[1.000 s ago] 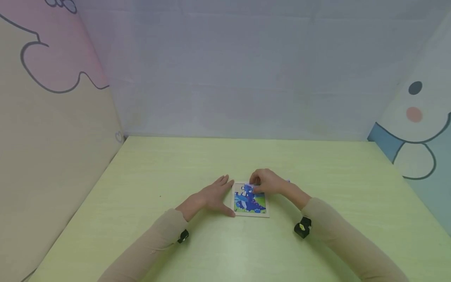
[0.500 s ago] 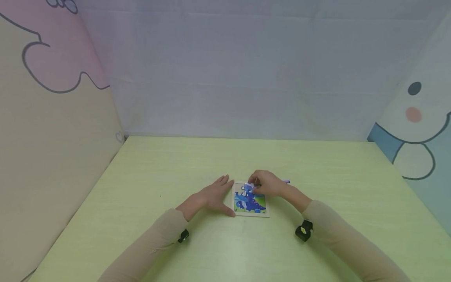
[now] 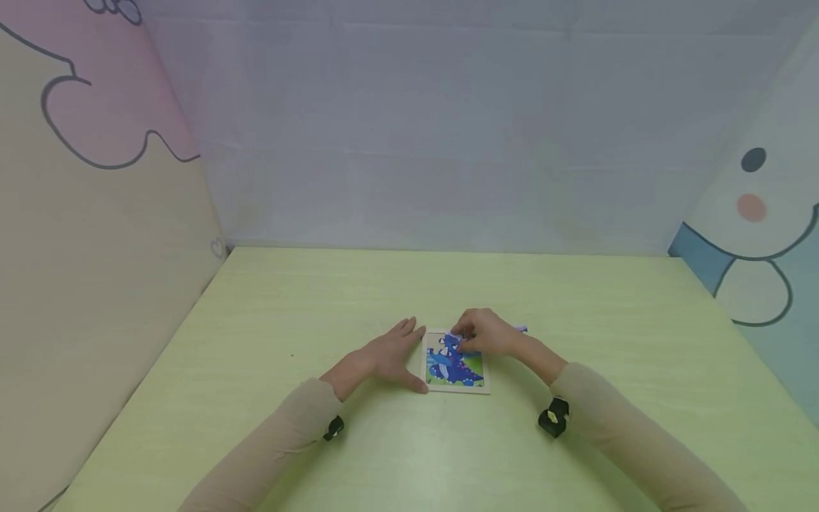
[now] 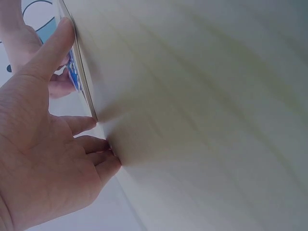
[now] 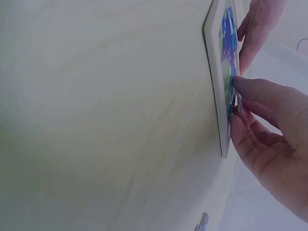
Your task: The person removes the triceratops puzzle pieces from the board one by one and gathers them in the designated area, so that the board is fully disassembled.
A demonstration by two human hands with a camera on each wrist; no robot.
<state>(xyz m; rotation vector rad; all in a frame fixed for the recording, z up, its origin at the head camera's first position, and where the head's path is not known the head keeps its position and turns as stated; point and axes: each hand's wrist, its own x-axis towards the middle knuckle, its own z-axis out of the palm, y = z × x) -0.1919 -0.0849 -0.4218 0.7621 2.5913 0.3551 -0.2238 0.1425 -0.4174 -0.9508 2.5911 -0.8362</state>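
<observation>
One framed dinosaur puzzle point(image 3: 454, 371) on one table point(image 3: 384, 455); left grip point(image 3: 392, 355) spread wide, touching its left edge; right grip point(image 3: 488, 333) narrow, pinching one puzzle piece point(image 5: 239, 102) at its far right part; at least one loose piece point(image 5: 204, 222) just past right grip, partly hidden

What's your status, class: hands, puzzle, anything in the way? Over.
Left hand spread at frame, left edge. Right hand pinches puzzle piece, frame's far side. Dinosaur puzzle unfinished, bare patch far left. Loose piece lies right; no obstruction seen.
</observation>
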